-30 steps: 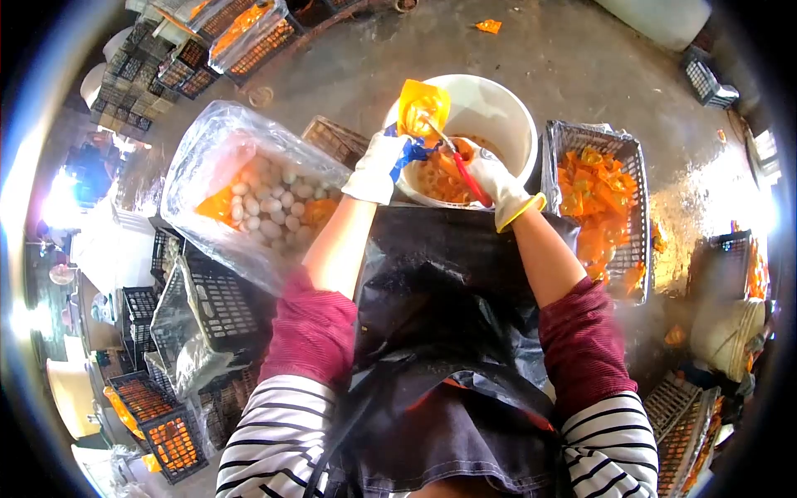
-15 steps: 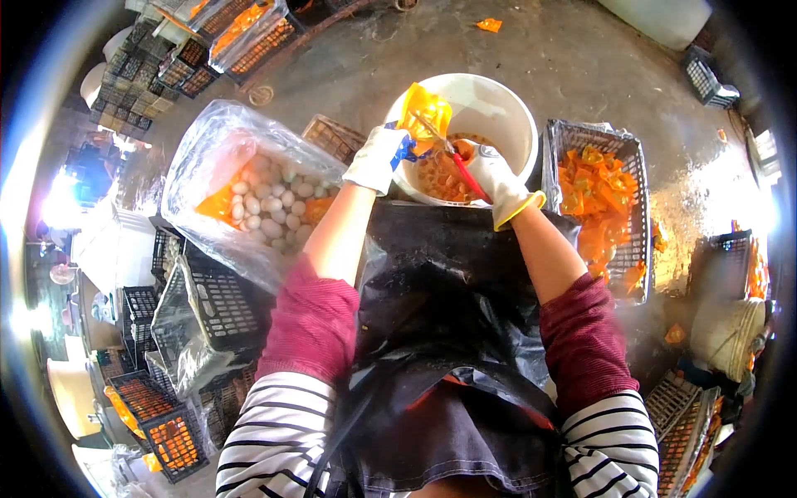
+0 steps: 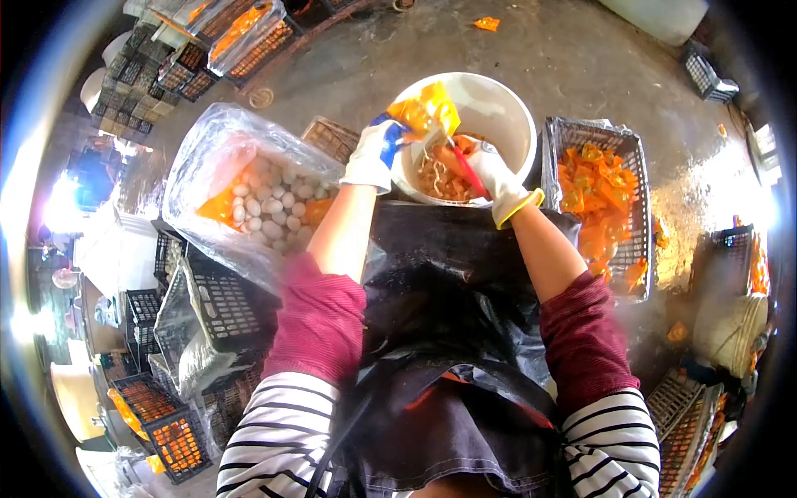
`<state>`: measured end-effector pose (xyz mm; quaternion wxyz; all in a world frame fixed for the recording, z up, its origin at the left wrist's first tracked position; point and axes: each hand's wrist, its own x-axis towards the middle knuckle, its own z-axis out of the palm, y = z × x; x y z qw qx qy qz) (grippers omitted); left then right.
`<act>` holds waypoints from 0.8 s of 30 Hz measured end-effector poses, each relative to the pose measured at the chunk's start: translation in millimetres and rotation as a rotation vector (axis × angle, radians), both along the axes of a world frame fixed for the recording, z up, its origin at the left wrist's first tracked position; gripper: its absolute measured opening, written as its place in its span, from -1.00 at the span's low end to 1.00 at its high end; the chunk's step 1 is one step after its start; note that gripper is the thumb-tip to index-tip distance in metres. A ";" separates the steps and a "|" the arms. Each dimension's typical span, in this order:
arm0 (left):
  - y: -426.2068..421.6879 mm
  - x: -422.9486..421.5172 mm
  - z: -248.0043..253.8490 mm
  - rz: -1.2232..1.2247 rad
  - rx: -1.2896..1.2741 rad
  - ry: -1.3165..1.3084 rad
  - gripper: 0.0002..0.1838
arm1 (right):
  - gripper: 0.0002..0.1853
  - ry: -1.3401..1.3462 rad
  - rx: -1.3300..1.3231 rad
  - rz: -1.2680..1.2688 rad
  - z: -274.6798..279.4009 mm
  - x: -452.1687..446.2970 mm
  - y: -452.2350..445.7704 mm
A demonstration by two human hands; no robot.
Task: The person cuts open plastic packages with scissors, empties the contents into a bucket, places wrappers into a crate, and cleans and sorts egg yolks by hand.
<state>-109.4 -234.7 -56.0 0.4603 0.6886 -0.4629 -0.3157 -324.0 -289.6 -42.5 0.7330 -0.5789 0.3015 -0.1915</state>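
Observation:
My left hand [image 3: 374, 156], in a white and blue glove, grips a shiny orange-yellow plastic bag [image 3: 427, 109] above the near left rim of a white bucket [image 3: 515, 116]. My right hand [image 3: 496, 178], gloved in white with a yellow cuff, is closed round a red-handled cutting tool [image 3: 466, 170]. Its tip meets the bag's lower edge; whether it is scissors or a knife I cannot tell. Pale strands hang below the bag over the orange-brown, lumpy contents [image 3: 448, 184] of the bucket. The right fingertips are partly hidden.
Left of the bucket, a plastic-lined crate [image 3: 195, 178] holds many pale eggs [image 3: 274, 203]. On the right, a black crate [image 3: 643, 207] contains torn orange bags [image 3: 594, 187]. Stacked black crates [image 3: 220, 307] stand at the lower left. An orange scrap [image 3: 487, 24] lies on the floor ahead.
The bag has tipped to the right and downward over the bucket, and pale strands now show beneath it. My left hand has turned slightly; the right hand stays almost in place.

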 end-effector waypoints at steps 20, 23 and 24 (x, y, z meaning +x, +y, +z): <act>-16.4 -60.6 47.0 0.127 -0.111 0.454 -0.65 | -0.73 0.216 0.005 -0.067 14.6 -6.1 -7.3; -19.4 -59.0 42.5 0.130 -0.049 0.142 -0.64 | -0.75 0.312 -0.098 -0.028 26.9 -11.0 -9.4; -20.3 -57.2 42.5 0.131 -0.009 -0.018 -0.63 | -0.75 0.334 -0.140 -0.028 28.7 -12.7 -9.8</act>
